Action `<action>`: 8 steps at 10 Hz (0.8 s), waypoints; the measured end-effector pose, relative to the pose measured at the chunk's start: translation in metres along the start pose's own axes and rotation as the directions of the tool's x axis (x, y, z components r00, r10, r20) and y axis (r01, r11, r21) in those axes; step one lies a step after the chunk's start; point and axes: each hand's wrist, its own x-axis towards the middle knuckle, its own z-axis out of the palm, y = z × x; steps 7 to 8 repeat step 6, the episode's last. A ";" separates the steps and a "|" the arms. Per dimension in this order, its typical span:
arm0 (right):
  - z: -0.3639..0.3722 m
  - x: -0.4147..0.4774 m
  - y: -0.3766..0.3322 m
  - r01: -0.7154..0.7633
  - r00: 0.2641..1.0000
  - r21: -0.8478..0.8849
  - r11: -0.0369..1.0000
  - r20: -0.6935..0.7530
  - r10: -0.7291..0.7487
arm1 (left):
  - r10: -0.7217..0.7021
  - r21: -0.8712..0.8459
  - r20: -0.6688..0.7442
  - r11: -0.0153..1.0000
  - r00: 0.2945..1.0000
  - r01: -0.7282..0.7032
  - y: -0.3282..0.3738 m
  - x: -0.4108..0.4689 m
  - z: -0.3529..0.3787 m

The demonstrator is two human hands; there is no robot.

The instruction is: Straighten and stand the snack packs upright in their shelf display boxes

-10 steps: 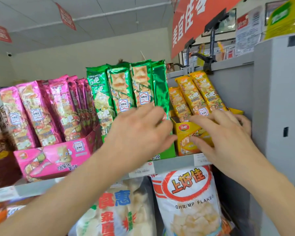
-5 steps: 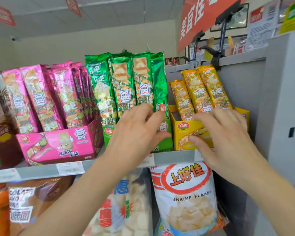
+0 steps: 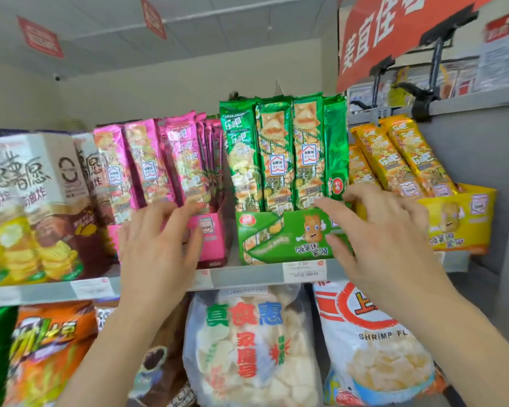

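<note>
— Three display boxes on this shelf (image 3: 247, 274), is that the lot?

— Three. Item one: green display box (image 3: 276, 236), glossy printed card with a low-cut front so the packs show. Green packs (image 3: 285, 154) inside: slim foil sleeves with crimped tops, upright and tight together. The row looks full, so I'd say each props the next.

— Left of the green box?

— Item two: pink display box (image 3: 212, 239), just beside it, same card. Pink packs (image 3: 156, 163) tilt with their tops away from the green box. That slick foil probably slides wherever a row has slack.

— And right of it?

— Item three: yellow display box (image 3: 459, 221), close by. Yellow packs (image 3: 394, 160) lean with their tops towards the green box and sit loosely.

— The person's hands?

— Left hand (image 3: 159, 248): fingers straight and spread in front of the pink box, tips at the feet of the pink packs, clamped on nothing. Whether they touch is too blurred to tell. Right hand (image 3: 385, 239): fingers apart over the green box's right end, thumb against its front face, holding nothing. It seems placed to square that box while the pink row gets pushed upright.
</note>
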 end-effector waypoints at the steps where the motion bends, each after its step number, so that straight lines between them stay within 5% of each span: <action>1: 0.002 0.004 -0.004 0.006 1.000 -0.002 1.000 -0.012 -0.006 | 0.018 -0.103 0.068 0.995 0.997 -0.011 -0.009 0.002 0.001; 4: -0.006 0.009 -0.012 0.004 1.000 0.049 0.999 0.026 -0.005 | 0.037 -0.209 0.065 0.978 0.997 -0.023 -0.006 0.003 -0.005; 5: -0.012 -0.003 -0.017 -0.023 1.000 0.060 0.998 0.003 0.023 | 0.084 -0.198 0.081 0.978 0.993 -0.067 -0.002 0.003 -0.010; 6: -0.039 -0.034 -0.017 -0.076 0.987 0.153 0.985 -0.128 0.096 | 0.022 -0.371 -0.029 0.928 0.999 -0.031 -0.013 -0.022 -0.037; 8: -0.039 -0.034 -0.017 -0.076 0.987 0.153 0.985 -0.128 0.096 | 0.022 -0.371 -0.029 0.928 0.999 -0.031 -0.013 -0.022 -0.037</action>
